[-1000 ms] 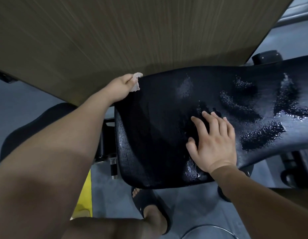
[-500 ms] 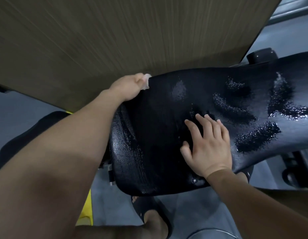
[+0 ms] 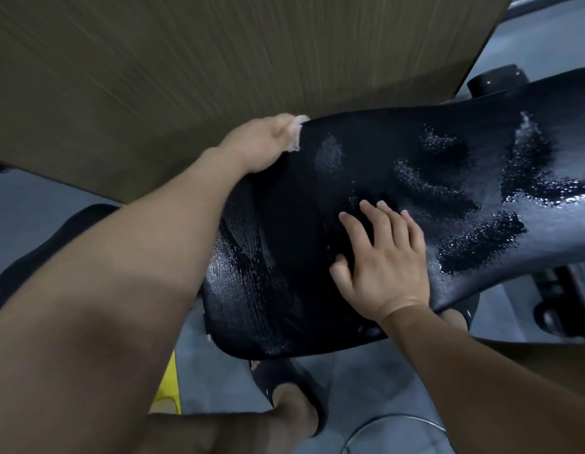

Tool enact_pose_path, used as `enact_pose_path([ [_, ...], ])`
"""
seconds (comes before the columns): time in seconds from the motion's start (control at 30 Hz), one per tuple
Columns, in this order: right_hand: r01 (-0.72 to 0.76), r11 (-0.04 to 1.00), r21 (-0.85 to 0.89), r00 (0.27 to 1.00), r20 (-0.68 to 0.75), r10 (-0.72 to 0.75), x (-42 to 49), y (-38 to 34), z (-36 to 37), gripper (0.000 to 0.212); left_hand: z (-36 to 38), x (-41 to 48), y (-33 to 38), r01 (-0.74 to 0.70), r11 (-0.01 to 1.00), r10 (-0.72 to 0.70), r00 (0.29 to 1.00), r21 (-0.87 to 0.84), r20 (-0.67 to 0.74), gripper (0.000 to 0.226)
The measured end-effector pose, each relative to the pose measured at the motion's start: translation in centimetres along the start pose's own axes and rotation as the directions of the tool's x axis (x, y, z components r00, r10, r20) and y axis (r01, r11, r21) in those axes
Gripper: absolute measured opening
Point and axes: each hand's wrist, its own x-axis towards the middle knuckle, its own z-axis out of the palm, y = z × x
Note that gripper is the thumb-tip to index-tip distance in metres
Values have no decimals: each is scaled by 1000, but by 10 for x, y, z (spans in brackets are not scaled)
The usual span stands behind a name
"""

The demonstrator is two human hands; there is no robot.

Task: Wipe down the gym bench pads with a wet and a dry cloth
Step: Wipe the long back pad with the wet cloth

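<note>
The black bench pad [image 3: 399, 165] fills the middle and right of the view, with wet glistening streaks and patches across it. My left hand [image 3: 256, 144] grips a small pale cloth [image 3: 296, 134] at the pad's far left edge; only a corner of the cloth shows past my fingers. My right hand [image 3: 382, 260] lies flat on the pad near its front edge, fingers straight and spread, holding nothing.
A brown wood-grain panel [image 3: 219, 60] stands close behind the pad. A second black pad [image 3: 55, 244] sits low at the left. My foot in a dark slipper [image 3: 294, 398] is on the grey floor below, beside something yellow [image 3: 168, 388]. Dark frame parts [image 3: 563, 306] lie at the right.
My left hand with the cloth has slid a little to the right along the pad's far edge. My right hand stays flat on the pad.
</note>
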Motion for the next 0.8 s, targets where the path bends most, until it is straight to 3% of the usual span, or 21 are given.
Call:
enact_pose_path([
  [0.1, -6, 1000, -5, 1000, 1, 6, 1, 0, 0, 64, -4, 12, 1, 157, 988, -157, 987, 10, 30, 34],
  [0.23, -5, 1000, -9, 1000, -9, 5, 1, 1, 2, 65, 1, 42, 67, 13, 1000, -14, 996, 14, 83, 18],
  [0.33, -10, 1000, -13, 1000, -19, 10, 0, 1, 3, 65, 16, 53, 113, -102, 993, 99, 994, 64, 47, 32],
  [0.43, -3, 1000, -10, 1000, -31, 3, 0, 1, 3, 65, 17, 44, 98, -185, 981, 184, 983, 64, 27, 44],
  [0.57, -4, 1000, 5, 999, -36, 5, 0, 0, 3, 63, 7, 22, 48, -67, 996, 67, 998, 56, 3, 49],
  [0.67, -1, 1000, 12, 999, -44, 1, 0, 0, 3, 63, 9, 17, 51, 17, 988, -13, 999, 157, -30, 47],
  [0.8, 3, 1000, 1, 999, -49, -3, -1, 0, 2, 62, 33, -4, 68, -169, 936, 187, 982, 310, -29, 55],
])
